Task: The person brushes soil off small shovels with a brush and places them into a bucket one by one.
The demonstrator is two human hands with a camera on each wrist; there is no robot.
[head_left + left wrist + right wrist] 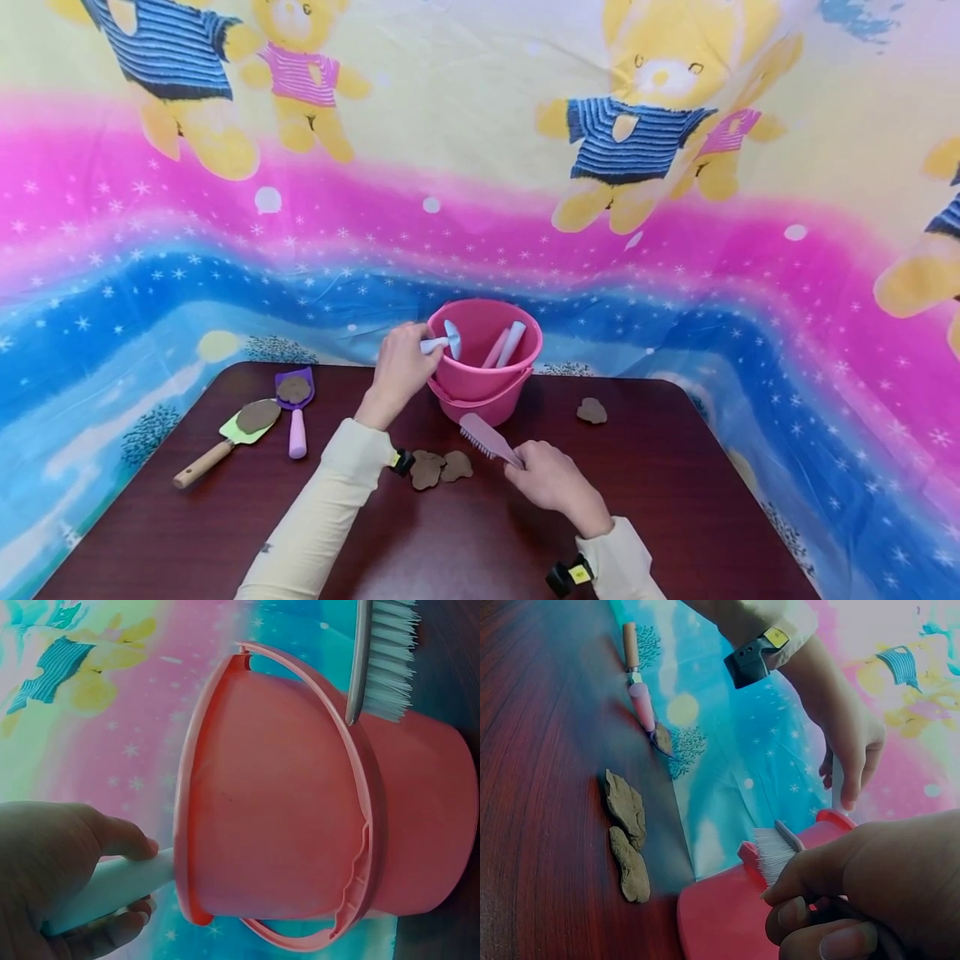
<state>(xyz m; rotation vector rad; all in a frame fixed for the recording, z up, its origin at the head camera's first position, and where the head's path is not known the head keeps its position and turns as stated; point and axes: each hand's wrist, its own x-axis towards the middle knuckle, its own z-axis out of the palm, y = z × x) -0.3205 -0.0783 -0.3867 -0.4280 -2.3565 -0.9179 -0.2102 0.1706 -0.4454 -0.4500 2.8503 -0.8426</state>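
Observation:
My left hand [401,364] grips the light-blue handle [120,889] of a small tool at the left rim of a pink bucket [483,410]. The tool's blue head [453,338] is over the bucket's mouth; its exact kind is hard to tell. A pink handle [495,350] and a pale-blue handle [512,344] stick up inside the bucket, their lower ends hidden. In front of the bucket, my right hand [557,481] holds a pink brush [487,437] by its handle. White bristles [772,853] show in the right wrist view.
Two flat brown clay-like pieces [427,469] lie before the bucket, another piece [592,410] to its right. At left rest a green trowel [229,430] with a wooden handle and a purple shovel [307,377], each bearing a brown piece. A printed cloth [465,242] hangs behind the table.

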